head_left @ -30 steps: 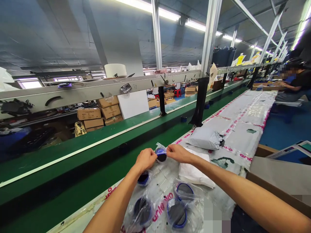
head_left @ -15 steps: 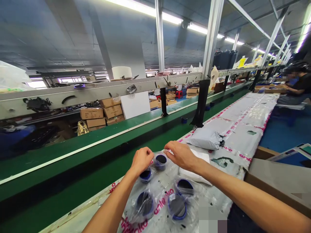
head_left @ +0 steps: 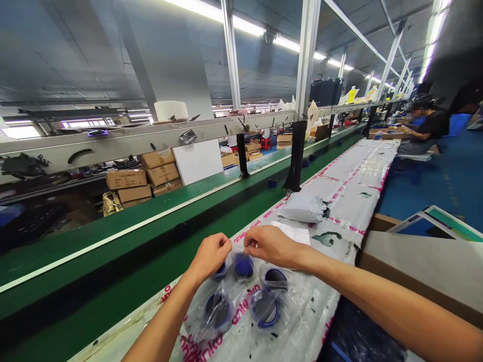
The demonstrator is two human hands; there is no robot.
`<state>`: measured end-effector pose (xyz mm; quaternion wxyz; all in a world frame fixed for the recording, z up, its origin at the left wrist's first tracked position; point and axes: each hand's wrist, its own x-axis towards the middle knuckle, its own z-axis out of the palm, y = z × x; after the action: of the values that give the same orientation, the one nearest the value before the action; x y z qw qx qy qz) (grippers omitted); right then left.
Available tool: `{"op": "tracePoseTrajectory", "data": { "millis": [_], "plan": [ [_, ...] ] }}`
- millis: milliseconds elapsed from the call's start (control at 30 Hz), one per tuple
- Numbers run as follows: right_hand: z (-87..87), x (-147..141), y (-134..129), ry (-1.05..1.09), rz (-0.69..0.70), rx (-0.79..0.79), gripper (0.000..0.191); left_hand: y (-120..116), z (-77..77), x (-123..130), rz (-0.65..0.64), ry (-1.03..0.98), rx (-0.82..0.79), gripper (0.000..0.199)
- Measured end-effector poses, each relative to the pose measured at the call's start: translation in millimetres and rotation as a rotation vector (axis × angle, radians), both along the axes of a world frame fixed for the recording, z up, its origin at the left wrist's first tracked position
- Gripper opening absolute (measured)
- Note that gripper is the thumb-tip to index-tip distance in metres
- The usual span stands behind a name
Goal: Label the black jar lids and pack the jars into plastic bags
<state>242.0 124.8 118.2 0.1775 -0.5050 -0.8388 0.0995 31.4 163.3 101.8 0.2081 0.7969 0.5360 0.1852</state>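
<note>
The left hand and right hand grasp the top of a clear plastic bag at lower centre, lifting the film clear of its blue-rimmed dark round item, while 4 similar bagged items lie nearby on a printed white sheet.

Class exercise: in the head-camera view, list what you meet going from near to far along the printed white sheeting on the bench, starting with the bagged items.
Blue-rimmed round item in a clear plastic bag → white sheet → grey plastic mailer bag → seated co-worker
</note>
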Motion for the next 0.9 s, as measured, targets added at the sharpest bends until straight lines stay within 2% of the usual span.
{"op": "tracePoseTrajectory", "data": {
  "millis": [67, 133, 233, 300, 400, 433, 533, 633, 767, 800, 900],
  "plan": [
    [2.2, 13.8, -19.6, 0.035, -0.031, 0.021, 0.02, -7.8, 2.7, 3.3, -0.01, 0.018, 0.003, 0.032],
    [-4.5, 24.0, -41.4, 0.035, -0.048, 0.025, 0.035, -13.6, 4.7, 6.3, -0.001, 0.042, 0.005, 0.032],
    [-27.9, 27.4, -68.4, -0.067, -0.074, 0.008, 0.06, -18.5, 5.4, 9.2, 0.02, 0.078, 0.017, 0.032],
    [-45.3, 22.6, -76.4, -0.113, -0.116, 0.034, 0.054, -20.2, 4.9, 10.2, 0.034, 0.108, 0.039, 0.031],
    [-62.5, 13.2, -72.6, -0.147, -0.15, 0.093, 0.02, -21.7, 4.5, 11.0, 0.065, 0.156, 0.083, 0.03],
    [-65.1, 11.2, -69.0, -0.153, -0.151, 0.106, 0.017, -22.0, 4.7, 11.2, 0.076, 0.169, 0.093, 0.029],
    [-66.0, 9.0, -58.5, -0.152, -0.114, 0.143, 0.024, -22.2, 5.7, 13.4, 0.108, 0.189, 0.11, 0.029],
    [-62.5, 8.6, -52.5, -0.161, -0.029, 0.199, 0.02, -22.7, 7.1, 19.9, 0.104, 0.176, 0.111, 0.028],
    [-55.7, 7.4, -45.8, -0.199, 0.069, 0.261, 0.051, -24.4, 7.4, 29.9, 0.036, 0.123, 0.081, 0.027],
    [-53.8, 7.5, -43.8, -0.218, 0.088, 0.26, 0.051, -24.1, 6.9, 30.8, 0.023, 0.104, 0.065, 0.027],
    [-48.7, 9.0, -37.7, -0.264, 0.122, 0.245, 0.03, -19.6, 3.6, 28.3, 0.001, 0.035, -0.005, 0.028]
  ]
}}
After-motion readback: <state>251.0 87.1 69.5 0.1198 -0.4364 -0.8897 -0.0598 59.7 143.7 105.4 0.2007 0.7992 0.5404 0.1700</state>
